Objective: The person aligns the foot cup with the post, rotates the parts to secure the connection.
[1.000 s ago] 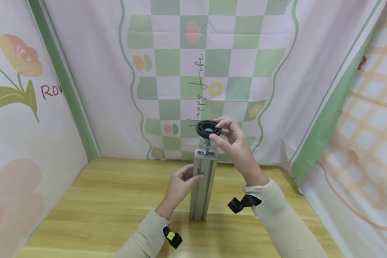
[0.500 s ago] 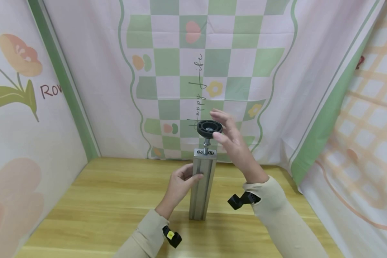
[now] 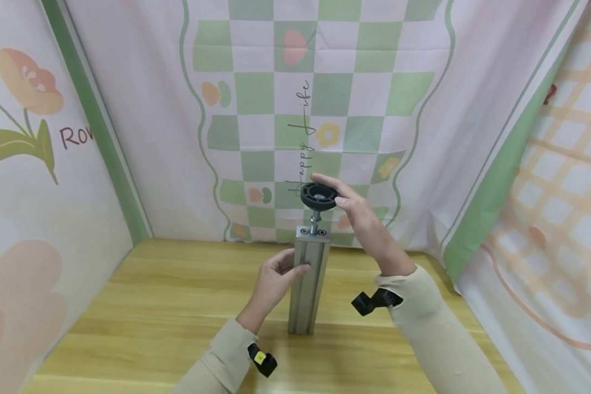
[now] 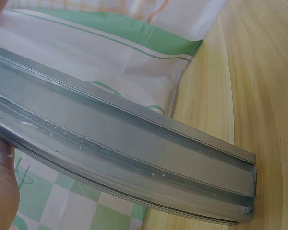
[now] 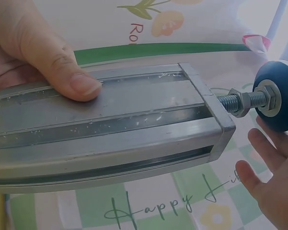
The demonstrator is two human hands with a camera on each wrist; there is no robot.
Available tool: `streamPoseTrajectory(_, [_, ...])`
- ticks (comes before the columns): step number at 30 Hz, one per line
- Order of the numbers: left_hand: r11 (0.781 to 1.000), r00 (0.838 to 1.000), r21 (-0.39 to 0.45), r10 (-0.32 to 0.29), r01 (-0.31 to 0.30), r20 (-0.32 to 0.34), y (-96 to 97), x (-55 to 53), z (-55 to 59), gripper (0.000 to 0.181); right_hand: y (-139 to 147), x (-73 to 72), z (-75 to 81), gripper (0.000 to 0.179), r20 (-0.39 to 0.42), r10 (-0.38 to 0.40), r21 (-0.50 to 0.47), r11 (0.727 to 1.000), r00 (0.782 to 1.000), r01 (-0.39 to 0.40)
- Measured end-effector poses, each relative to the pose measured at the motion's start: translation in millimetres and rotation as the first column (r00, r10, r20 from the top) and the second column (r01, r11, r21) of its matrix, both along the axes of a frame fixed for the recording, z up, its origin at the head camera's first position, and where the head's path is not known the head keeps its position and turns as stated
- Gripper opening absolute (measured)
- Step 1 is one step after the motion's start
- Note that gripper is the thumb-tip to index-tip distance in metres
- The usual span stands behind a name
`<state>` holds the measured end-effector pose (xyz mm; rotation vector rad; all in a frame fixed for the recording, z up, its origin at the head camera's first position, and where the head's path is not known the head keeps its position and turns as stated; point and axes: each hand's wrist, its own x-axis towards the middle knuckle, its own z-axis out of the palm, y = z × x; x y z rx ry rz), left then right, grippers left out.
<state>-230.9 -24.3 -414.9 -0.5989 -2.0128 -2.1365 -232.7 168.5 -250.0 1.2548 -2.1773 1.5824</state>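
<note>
An aluminium profile stands upright on the wooden table. My left hand grips it around the upper half, the thumb lying across the near face in the right wrist view. From the end plate a threaded rod sticks up, with a nut on it and a black levelling foot at its top, dished side up. My right hand is at the foot's right side, fingers stretched out along the far rim and thumb tip right at the near rim. Two screws flank the rod on the end plate.
The wooden table runs back to a printed cloth with green checks. More printed cloth hangs on the left and right. A small black camera mount sits on each wrist.
The right hand's fingers have loosened from their pinch on the levelling foot, lifted, and now lie stretched along its far rim. Left hand and profile have stayed put.
</note>
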Motion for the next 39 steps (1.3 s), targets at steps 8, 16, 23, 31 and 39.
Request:
streamPoseTrajectory(8, [1.0, 1.0, 0.01, 0.0, 0.001, -0.009, -0.2, 0.2, 0.2, 0.042, -1, 1.6, 0.7, 0.047, 0.03, -0.034, -0.026, 0.999, 0.999, 0.035])
streamPoseTrajectory(16, [1.0, 0.999, 0.025, -0.012, 0.013, -0.032, 0.7, -0.8, 0.3, 0.037, -4, -0.2, -5.3, 0.042, -0.007, -0.158, -0.064, 0.986, 0.987, 0.157])
streamPoseTrajectory(23, [1.0, 0.999, 0.022, -0.013, 0.014, -0.031, -0.1, -0.9, 0.6, 0.035, -8, -0.8, -6.2, 0.045, -0.081, -0.265, -0.079, 0.963, 0.961, 0.259])
streamPoseTrajectory(31, [1.0, 1.0, 0.002, -0.002, 0.002, -0.012, -0.8, -2.3, 0.2, 0.037, -18, 2.1, -5.3, 0.052, -0.136, -0.368, -0.084, 0.929, 0.92, 0.36])
streamPoseTrajectory(39, [1.0, 1.0, 0.012, -0.004, 0.004, -0.008, 0.6, -2.5, 0.2, 0.037, -17, -1.3, -7.3, 0.058, 0.092, -0.091, -0.126, 0.987, 0.992, 0.103])
